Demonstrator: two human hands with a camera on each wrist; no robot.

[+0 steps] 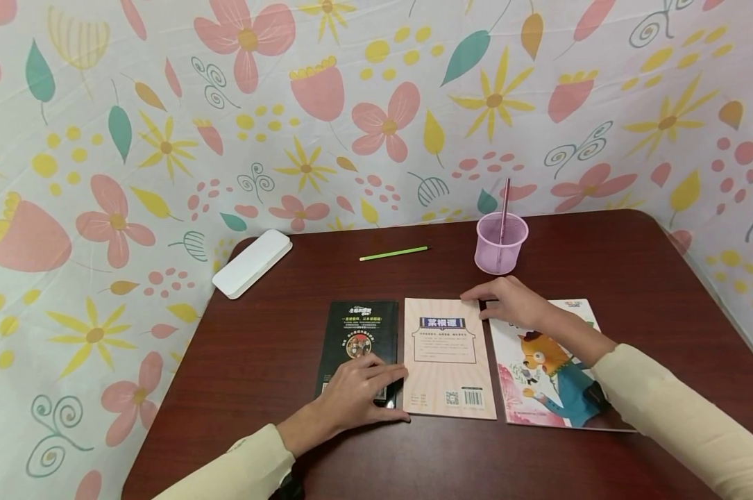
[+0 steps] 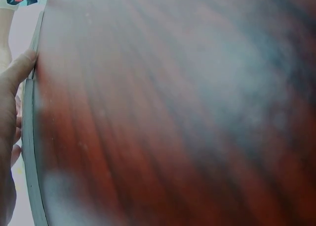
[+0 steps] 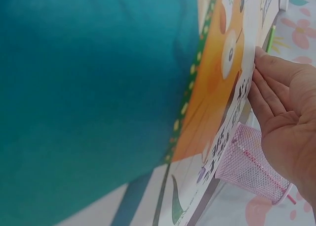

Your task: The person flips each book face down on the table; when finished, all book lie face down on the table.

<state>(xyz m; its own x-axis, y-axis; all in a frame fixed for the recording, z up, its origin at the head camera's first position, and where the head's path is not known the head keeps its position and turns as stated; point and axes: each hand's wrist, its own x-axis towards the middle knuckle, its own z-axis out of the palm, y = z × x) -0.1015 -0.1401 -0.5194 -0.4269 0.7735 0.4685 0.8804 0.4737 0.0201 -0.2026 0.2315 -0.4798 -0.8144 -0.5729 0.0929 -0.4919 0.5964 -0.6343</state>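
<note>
"Worktop (image 1: 239,423) in dark reddish wood, and that flowered cloth (image 1: 388,170) rising behind it?"

"Yes, with a purple cup (image 1: 495,253), a green pencil (image 1: 393,253) and a white case (image 1: 253,264) along its far side."

"How does the person reach in?"

"The left hand (image 1: 357,392) lies across the dark book (image 1: 359,328), fingers extended, tips at the pale book's (image 1: 445,378) left edge. The right hand (image 1: 512,302) reaches over the picture book (image 1: 545,375), fingers fairly straight, their tips touching the pale book's far right corner."

"And where does the pale book lie?"

"Flat between the other two, its long axis running away from the person, title at the far end, barcode at the near one."
</note>
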